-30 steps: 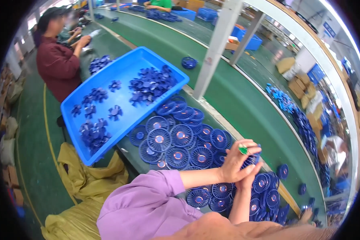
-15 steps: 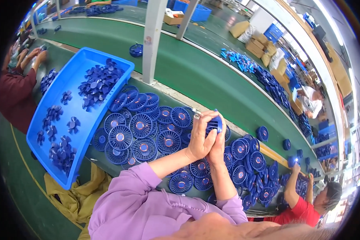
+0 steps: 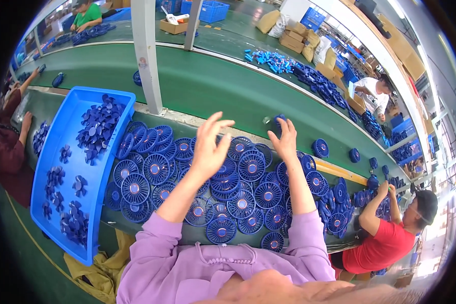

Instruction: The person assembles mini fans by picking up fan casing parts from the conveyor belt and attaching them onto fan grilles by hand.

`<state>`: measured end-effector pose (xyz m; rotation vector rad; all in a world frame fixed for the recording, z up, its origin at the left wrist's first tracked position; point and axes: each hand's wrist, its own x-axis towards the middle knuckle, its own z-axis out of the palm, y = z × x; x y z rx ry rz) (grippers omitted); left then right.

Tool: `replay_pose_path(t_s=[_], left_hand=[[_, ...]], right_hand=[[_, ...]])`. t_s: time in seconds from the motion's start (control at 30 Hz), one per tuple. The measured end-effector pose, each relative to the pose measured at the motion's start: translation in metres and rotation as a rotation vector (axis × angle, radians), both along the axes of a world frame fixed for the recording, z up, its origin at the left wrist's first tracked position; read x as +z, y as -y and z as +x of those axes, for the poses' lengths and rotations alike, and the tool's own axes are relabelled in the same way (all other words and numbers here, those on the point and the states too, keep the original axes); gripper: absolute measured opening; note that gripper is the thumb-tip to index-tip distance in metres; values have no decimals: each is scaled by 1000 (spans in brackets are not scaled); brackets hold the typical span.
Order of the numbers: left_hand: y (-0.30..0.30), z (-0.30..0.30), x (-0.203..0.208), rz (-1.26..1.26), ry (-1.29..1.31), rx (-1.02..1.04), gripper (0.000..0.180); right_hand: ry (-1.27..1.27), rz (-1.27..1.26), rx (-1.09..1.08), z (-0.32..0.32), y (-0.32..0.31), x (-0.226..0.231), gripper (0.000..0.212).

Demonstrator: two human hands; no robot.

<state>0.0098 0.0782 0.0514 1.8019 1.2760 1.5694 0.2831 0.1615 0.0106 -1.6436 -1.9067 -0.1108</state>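
My left hand (image 3: 211,147) is raised over the pile with its fingers spread and nothing in it. Farther right, my right hand (image 3: 285,140) reaches to the near edge of the green conveyor belt (image 3: 213,91), fingers apart. Just past its fingertips sits a small blue fan piece (image 3: 278,120), partly hidden by the fingers, with a clear or pale part beside it. Below both hands, many round blue fan grilles (image 3: 240,203) with orange-ringed centres lie heaped on the worktable.
A blue tray (image 3: 40,202) of dark blue fan blades (image 3: 101,121) stands at the left. A white post (image 3: 146,55) rises at the belt's near edge. A person in red (image 3: 390,235) works at the right; a maroon sleeve (image 3: 10,152) shows far left. More blue fans (image 3: 320,148) lie on the belt.
My hands were together, pressing a blue fan piece between them. Now they have come apart and opened, and a blue piece is on the belt by my right fingertips. The view has shifted right.
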Motion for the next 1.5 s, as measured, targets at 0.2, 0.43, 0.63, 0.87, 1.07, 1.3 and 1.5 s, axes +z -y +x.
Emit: replay_pose_path(t_s=[0.2, 0.43, 0.63, 0.87, 1.07, 1.3, 1.5], left_hand=[[-40, -31, 11, -24, -146, 64, 35], [-128, -68, -28, -48, -383, 171, 40], [-193, -95, -42, -380, -598, 368, 52], [-244, -132, -56, -526, -832, 741, 66], [-242, -128, -42, -610, -891, 563, 35], [-241, -129, -51, -373, -779, 655, 33], [-246, -131, -62, -594, -732, 391, 24]], right_hand=[[-89, -206, 516, -65, 32, 28, 55], [313, -372, 536, -85, 22, -5, 78], [427, -579, 398, -104, 29, 14, 74], [255, -443, 442, -106, 35, 0, 56], [9, -400, 474, -94, 32, 5, 53], [-72, -481, 574, -97, 26, 30, 48], [-244, -442, 621, -92, 39, 50, 43]])
